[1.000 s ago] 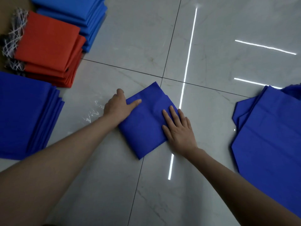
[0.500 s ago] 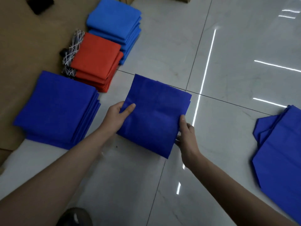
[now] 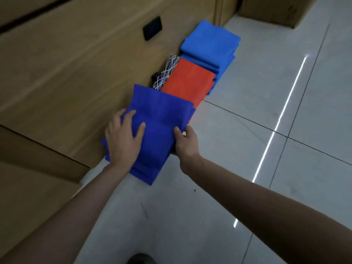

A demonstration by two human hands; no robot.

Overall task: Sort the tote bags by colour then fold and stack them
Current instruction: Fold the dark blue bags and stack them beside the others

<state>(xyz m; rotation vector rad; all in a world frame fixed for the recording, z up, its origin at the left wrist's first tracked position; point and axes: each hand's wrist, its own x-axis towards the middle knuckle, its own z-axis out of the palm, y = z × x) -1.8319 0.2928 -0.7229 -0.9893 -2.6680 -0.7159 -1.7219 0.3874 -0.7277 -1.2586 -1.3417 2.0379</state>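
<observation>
Pale floor tiles (image 3: 247, 115), bags stacked along the wall. Left hand (image 3: 122, 139) lies flat on the folded bag (image 3: 158, 113) atop the navy stack (image 3: 146, 171); right hand (image 3: 183, 141) pinches its edge. Letting go crooked could skew it toward the red stack (image 3: 187, 80).

no readable text, labels, brands or numbers are showing anywhere: bags, floor and cardboard are all reading blank.
</observation>
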